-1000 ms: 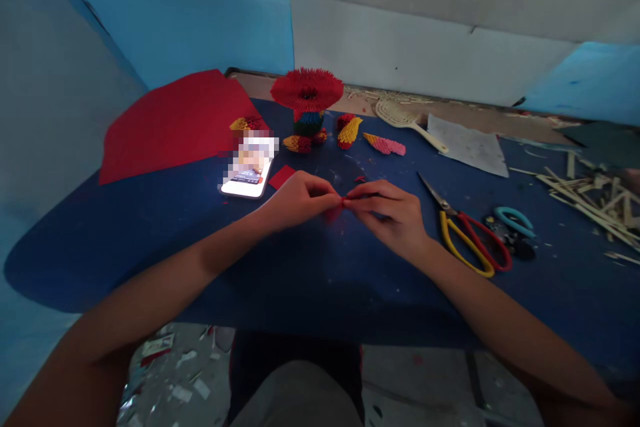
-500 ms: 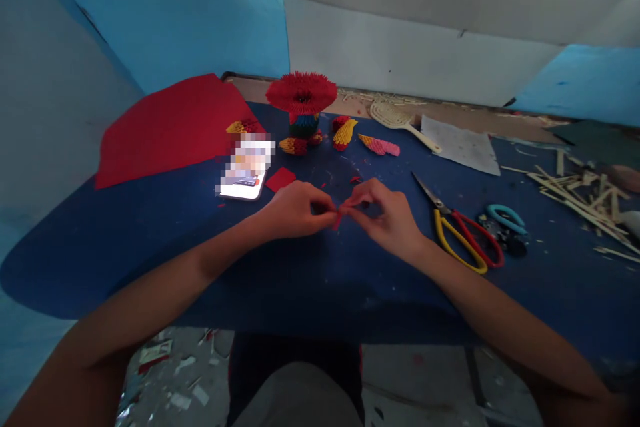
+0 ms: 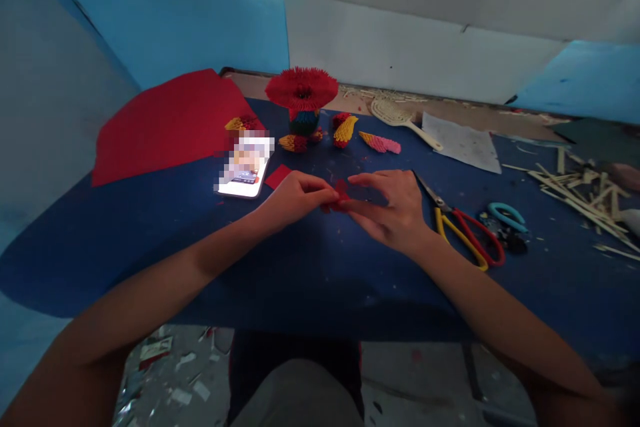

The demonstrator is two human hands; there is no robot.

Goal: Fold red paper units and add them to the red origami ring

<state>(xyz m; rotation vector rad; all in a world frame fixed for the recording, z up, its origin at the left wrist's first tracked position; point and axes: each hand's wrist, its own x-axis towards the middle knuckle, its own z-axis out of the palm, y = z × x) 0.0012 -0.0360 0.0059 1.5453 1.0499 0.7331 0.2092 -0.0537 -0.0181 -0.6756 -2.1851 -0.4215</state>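
Observation:
Both hands meet over the dark blue table sheet (image 3: 150, 233) on a small folded red paper piece (image 3: 340, 193). My left hand (image 3: 295, 197) pinches its left end with thumb and fingertips. My right hand (image 3: 395, 210) lies beside it, fingers stretched toward the piece and touching its right end. A small red paper rectangle (image 3: 278, 176) lies just behind my left hand, next to a lit phone (image 3: 245, 170).
A large red sheet (image 3: 170, 123) covers the back left. A red-topped modular paper model (image 3: 302, 99) stands at the back with small yellow, red and pink folded pieces (image 3: 380, 143) around it. Yellow-and-red scissors (image 3: 463, 230), a teal tool (image 3: 506, 216), a brush (image 3: 400, 117) and wooden sticks (image 3: 580, 190) lie right.
My right hand's fingers have gone from a tight pinch to stretched out along the red piece. Both hands shifted slightly away from me on the table.

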